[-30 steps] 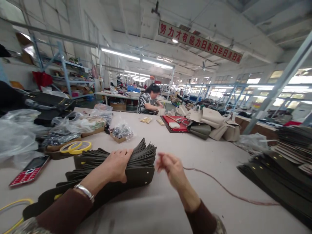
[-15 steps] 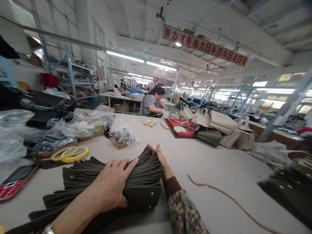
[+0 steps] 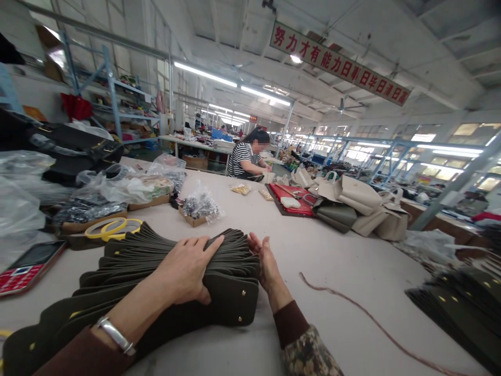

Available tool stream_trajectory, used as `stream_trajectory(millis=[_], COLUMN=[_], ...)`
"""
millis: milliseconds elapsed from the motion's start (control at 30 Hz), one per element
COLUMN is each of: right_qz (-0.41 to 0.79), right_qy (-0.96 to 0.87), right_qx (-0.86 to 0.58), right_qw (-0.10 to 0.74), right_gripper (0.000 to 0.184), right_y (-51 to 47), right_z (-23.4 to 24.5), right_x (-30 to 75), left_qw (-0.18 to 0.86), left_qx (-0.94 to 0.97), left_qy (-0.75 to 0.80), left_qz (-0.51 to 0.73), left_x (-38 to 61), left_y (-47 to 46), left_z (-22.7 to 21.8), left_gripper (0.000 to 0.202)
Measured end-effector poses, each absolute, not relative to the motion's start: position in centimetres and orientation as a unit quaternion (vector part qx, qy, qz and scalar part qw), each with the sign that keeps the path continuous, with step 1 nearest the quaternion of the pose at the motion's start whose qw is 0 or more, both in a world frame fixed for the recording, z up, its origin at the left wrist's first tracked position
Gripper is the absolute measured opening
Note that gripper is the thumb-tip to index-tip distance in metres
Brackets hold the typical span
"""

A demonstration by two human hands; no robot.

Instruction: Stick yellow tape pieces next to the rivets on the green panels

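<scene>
A thick stack of dark olive leather-like flaps (image 3: 230, 292) stands on edge on the table, its layers fanned out toward the left. Small gold studs show on the nearest piece. My left hand (image 3: 188, 269) lies over the top of the stack, thumb on the near face and fingers across the upper edges, gripping it. At the stack's right end is my right hand (image 3: 269, 266), fingers stretched and palm turned toward the edges. Whether its palm touches them I cannot tell.
A brown cord (image 3: 352, 303) lies to the right, near another pile of dark pieces (image 3: 462, 308). Yellow tape rolls (image 3: 123, 227), a red phone (image 3: 29, 269) and a box of bagged hardware (image 3: 198, 209) are left. Beige bags (image 3: 356, 196) and a seated co-worker (image 3: 245, 159) are beyond.
My right hand has drawn slightly back from the stack's end, its fingers more apart. The flaps' right edges sit more evenly. My left hand stays on the stack; the view has shifted a little.
</scene>
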State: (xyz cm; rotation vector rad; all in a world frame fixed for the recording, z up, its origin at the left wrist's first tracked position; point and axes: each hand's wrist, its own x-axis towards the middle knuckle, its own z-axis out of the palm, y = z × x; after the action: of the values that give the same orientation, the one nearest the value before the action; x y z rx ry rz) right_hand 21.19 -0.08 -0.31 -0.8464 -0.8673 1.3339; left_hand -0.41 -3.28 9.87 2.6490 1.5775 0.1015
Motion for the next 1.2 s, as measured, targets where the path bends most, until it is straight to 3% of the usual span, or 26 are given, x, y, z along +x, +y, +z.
stream_trajectory(millis=[367,567,800,900,1033,1200], right_qz=[0.553,0.419,0.310,0.219,0.080,-0.062], right_qy=[-0.400,-0.373,-0.568,-0.592,-0.675,-0.745], right_qx=[-0.386,-0.474,-0.474,-0.491,-0.513,-0.519], right_qw=[0.620,0.679,0.597,0.601,0.525,0.415], right_gripper=[0.082,0.087,0.080,0.067,0.027,0.023], right_y=[-1.0,-1.7,-6.1,-6.7,-8.1,-11.2], right_z=[-0.4,0.4,0.6,2.1,4.8,5.2], right_x=[19.4,21.3,17.9,17.1,18.3,18.7], left_qw=[0.031,0.030,0.055,0.052,0.038,0.030], left_qx=[0.865,0.867,0.871,0.873,0.875,0.876], left_qy=[0.500,0.497,0.488,0.484,0.482,0.482], left_qz=[0.037,0.028,0.027,0.019,0.014,0.006], left_x=[-0.6,-0.6,-0.5,-0.7,-0.8,-0.8], left_y=[-2.5,-2.8,-2.9,-3.0,-2.9,-2.9], left_z=[9.9,10.1,10.5,10.5,10.1,9.7], left_gripper=[0.128,0.125,0.136,0.137,0.137,0.138])
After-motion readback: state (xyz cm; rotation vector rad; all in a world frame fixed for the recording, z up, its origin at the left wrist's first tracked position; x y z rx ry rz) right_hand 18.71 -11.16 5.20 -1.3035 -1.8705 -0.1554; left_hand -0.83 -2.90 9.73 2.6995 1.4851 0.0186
